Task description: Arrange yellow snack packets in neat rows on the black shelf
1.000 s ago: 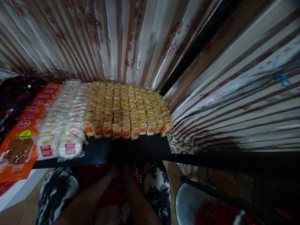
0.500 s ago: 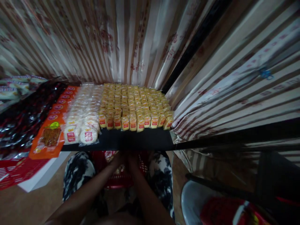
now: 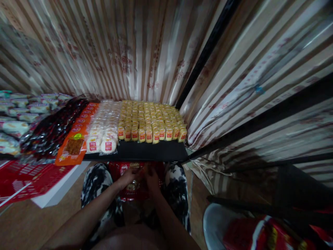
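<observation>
Between my knees, below the shelf's front edge, lies a shiny red plastic bag [image 3: 126, 194] with gold print. My left hand [image 3: 130, 176] is closed at the bag's upper middle, fingers pointing right. Close beside it, my right hand [image 3: 152, 177] is also closed, its fingers turned in toward the left hand. Both seem to pinch the bag; their fingertips are dark and blurred. On the black shelf [image 3: 148, 151] above stand rows of small yellow wrapped snacks [image 3: 151, 119]. To their left are white round crackers [image 3: 108, 144] in clear wrappers.
An orange snack packet [image 3: 70, 151], dark shiny packets [image 3: 52, 130] and pale wrapped packs [image 3: 15, 128] fill the shelf's left. A red basket [image 3: 39, 177] sits below it. At lower right stands a light tub [image 3: 214, 222] with red bags [image 3: 241, 234]. Striped curtain [image 3: 104, 45] hangs behind.
My hands have come out from under the shelf edge toward me, and the red bag now shows beneath them. The view has turned slightly left.
</observation>
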`<state>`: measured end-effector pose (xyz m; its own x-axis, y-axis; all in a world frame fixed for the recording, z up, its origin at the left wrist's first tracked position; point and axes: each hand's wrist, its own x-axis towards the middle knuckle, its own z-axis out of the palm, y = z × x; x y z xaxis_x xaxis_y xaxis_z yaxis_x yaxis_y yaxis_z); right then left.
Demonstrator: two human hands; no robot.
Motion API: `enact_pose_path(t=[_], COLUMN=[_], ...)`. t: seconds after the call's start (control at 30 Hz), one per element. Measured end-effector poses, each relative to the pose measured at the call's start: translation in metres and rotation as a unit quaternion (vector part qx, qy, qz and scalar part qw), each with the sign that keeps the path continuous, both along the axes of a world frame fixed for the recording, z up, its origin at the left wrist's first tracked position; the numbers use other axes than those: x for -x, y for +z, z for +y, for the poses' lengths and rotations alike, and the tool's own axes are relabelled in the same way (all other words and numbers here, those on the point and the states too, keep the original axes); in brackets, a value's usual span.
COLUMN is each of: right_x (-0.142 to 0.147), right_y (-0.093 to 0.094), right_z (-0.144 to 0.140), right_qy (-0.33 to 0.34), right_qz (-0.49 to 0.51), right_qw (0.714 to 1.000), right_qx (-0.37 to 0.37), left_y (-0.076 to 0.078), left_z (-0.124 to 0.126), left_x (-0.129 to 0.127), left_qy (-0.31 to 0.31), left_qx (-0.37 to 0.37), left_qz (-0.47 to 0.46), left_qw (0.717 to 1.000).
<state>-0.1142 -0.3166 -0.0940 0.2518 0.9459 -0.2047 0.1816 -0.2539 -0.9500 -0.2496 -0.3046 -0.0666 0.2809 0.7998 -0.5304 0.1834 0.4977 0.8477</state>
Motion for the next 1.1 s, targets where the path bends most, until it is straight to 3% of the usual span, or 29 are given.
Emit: enact_pose_path(t=[0.17, 0.3, 0.4, 0.5, 0.57, 0.73, 0.97, 1.1], right_x=[-0.014, -0.029, -0.043, -0.055, -0.063, -0.084, -0.115, -0.124], right_y=[0.026, 0.057, 0.083, 0.102, 0.109, 0.107, 0.083, 0.073], right_z=[-0.013, -0.007, 0.007, 0.022, 0.031, 0.052, 0.089, 0.103], right_qy=[-0.007, 0.024, 0.043, 0.055, 0.050, 0.016, -0.086, -0.110], right_qz=[0.048, -0.026, -0.086, -0.114, -0.133, -0.174, -0.226, -0.211], right_qw=[0.999, 0.997, 0.990, 0.982, 0.977, 0.964, 0.941, 0.942], right_qx=[-0.012, -0.070, -0.102, -0.136, -0.158, -0.201, -0.237, -0.235], left_y=[0.034, 0.061, 0.077, 0.087, 0.091, 0.093, 0.098, 0.097], left_z=[0.006, 0.017, 0.030, 0.045, 0.055, 0.076, 0.105, 0.122], left_x=[0.001, -0.009, -0.024, -0.041, -0.054, -0.089, -0.143, -0.167], left_qy=[-0.151, -0.203, -0.199, -0.148, -0.111, -0.054, 0.051, 0.062], left_qx=[-0.089, -0.161, -0.216, -0.274, -0.282, -0.306, -0.370, -0.386], left_qz=[0.056, 0.073, 0.098, 0.180, 0.186, 0.187, 0.249, 0.265], left_qw=[0.983, 0.963, 0.951, 0.933, 0.935, 0.932, 0.894, 0.881])
